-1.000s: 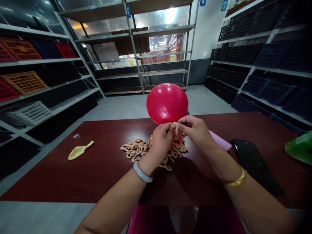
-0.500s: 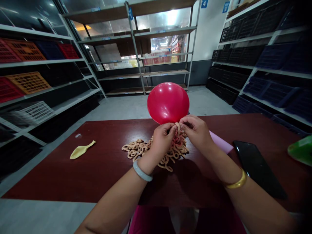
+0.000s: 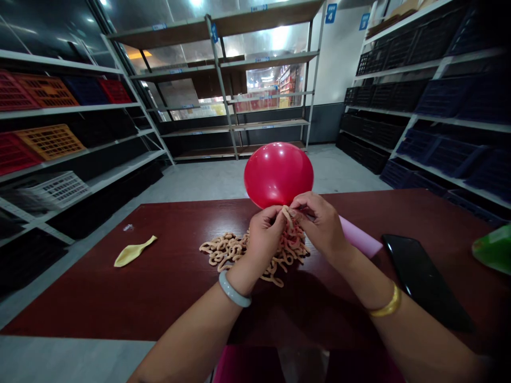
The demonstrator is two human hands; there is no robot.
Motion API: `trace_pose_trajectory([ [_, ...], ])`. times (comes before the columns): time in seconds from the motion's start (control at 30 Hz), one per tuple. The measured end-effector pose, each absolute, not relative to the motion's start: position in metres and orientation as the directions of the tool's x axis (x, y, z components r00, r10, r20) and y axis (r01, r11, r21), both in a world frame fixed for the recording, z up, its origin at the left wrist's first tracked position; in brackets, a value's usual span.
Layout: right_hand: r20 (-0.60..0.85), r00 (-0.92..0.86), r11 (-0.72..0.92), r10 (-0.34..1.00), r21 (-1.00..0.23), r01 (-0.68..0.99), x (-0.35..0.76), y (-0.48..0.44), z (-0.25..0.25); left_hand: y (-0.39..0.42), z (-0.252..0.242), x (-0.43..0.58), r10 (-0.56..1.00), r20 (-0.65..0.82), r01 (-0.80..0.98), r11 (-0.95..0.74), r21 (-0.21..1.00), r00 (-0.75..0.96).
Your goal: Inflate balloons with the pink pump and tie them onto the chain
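An inflated red balloon [image 3: 278,174] sits just beyond my fingertips, its lower end by my hands and its neck hidden. My left hand [image 3: 264,234] is closed, thumb and fingers pinching a beige cord [image 3: 288,217] below the balloon. From the other side my right hand [image 3: 319,219] pinches the same short piece, fingertips almost touching the left ones. Whether either hand also grips the balloon's neck cannot be seen. Under my hands lies a loose heap of curly beige cord [image 3: 223,249], tinted red by the balloon.
On the brown table [image 3: 175,298] lie a flat pale yellow balloon [image 3: 133,252] at left, a pink-purple roll [image 3: 361,237] beside my right wrist, and a black phone [image 3: 425,279]. A green object [image 3: 493,249] is at the right edge. Shelves with crates [image 3: 48,141] stand around.
The view has tilted up slightly, so everything sits a little lower. Both hands keep their pinch on the cord, with the held piece shifted slightly between the fingers.
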State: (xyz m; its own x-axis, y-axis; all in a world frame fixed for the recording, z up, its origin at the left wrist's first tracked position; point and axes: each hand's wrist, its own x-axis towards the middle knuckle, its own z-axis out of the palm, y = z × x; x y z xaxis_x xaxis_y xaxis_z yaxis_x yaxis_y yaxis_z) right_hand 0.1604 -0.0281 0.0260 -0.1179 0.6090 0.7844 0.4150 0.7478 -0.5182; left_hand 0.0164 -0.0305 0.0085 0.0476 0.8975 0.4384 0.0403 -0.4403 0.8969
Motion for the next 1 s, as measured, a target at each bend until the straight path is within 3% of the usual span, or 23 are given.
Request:
trace_pose_trajectory([
  [0.1,0.737,-0.111,0.722,0.666,-0.601,0.342,0.1625,-0.0258,0.0267,-0.03,0.0068,0.0143,0.86,0.507,0.157,-0.508,0.847,0.047],
  [0.33,0.762,-0.082,0.745,0.642,-0.595,0.301,0.162,-0.0297,0.0293,-0.0271,0.0047,0.0127,0.832,0.554,0.29,-0.54,0.79,0.038],
  [0.63,0.75,-0.048,0.668,0.659,-0.554,0.497,0.1623,-0.0268,0.0248,-0.0263,0.005,0.0168,0.852,0.517,0.181,-0.523,0.833,0.084],
  [1.0,0.703,-0.154,0.7,0.694,-0.609,0.374,0.1693,-0.024,0.0326,-0.0285,0.0052,0.0167,0.887,0.45,0.042,-0.456,0.889,0.107],
])
